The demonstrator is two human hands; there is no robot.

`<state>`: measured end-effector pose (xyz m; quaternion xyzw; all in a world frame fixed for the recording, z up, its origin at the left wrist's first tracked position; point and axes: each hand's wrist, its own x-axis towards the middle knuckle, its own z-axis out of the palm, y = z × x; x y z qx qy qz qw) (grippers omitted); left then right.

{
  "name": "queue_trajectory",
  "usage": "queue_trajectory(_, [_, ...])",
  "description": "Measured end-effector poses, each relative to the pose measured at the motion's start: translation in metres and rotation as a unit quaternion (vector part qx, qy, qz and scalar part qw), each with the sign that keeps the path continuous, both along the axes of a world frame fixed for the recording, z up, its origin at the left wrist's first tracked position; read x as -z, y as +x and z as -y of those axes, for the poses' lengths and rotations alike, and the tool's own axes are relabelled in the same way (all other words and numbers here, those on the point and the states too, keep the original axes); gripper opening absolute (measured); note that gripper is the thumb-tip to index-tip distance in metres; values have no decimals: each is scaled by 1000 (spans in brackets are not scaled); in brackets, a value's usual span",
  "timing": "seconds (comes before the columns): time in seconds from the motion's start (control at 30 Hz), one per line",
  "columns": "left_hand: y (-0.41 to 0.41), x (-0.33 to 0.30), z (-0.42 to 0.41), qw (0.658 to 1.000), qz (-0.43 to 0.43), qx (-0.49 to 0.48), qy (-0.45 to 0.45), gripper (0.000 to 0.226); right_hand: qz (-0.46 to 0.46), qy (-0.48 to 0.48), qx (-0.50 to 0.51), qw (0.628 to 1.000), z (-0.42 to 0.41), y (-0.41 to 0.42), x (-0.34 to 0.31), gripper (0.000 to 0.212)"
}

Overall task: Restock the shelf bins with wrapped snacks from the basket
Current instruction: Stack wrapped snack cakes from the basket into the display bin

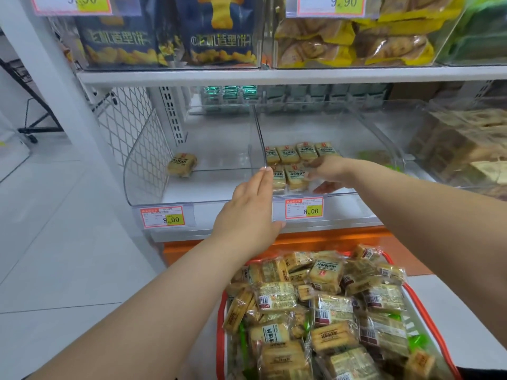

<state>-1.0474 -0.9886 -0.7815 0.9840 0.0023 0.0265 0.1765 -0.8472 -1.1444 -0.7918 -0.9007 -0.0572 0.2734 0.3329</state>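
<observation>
A red basket (221, 311) at the bottom holds several yellow wrapped snacks (326, 272). On the middle shelf, a clear bin (370, 133) holds two rows of the same snacks (288, 154). My right hand (329, 172) reaches into this bin beside the front row, fingers spread low over the bin floor, holding nothing that I can see. My left hand (251, 212) is raised flat in front of the divider between the bins, fingers straight, empty. The left bin (145, 160) holds one lone snack (182, 164).
Price tags (162, 217) hang on the shelf's front edge. The upper shelf carries dark blue snack bags (219, 31) and yellow-wrapped cakes (354, 39). A further bin of brown snacks (466, 149) stands at the right. White floor tiles lie to the left.
</observation>
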Motion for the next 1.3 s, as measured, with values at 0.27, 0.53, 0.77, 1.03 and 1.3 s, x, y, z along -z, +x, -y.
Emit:
queue_trajectory(0.27, [-16,3,11,1000,3,16,20,91,312,30,-20,949,35,-82,-26,31])
queue_trajectory(0.53, [-58,20,45,993,-68,96,28,76,115,-142,-290,939,93,-234,16,21])
queue_trajectory(0.77, [-89,53,65,934,-297,170,98,70,192,-339,-441,809,99,-275,61,78])
queue_trajectory(1.03, [-106,86,61,904,-351,180,164,81,277,-356,-466,761,99,-284,82,62])
queue_trajectory(1.3, [-85,51,51,951,-272,149,-16,80,48,-83,-233,968,111,-232,39,23])
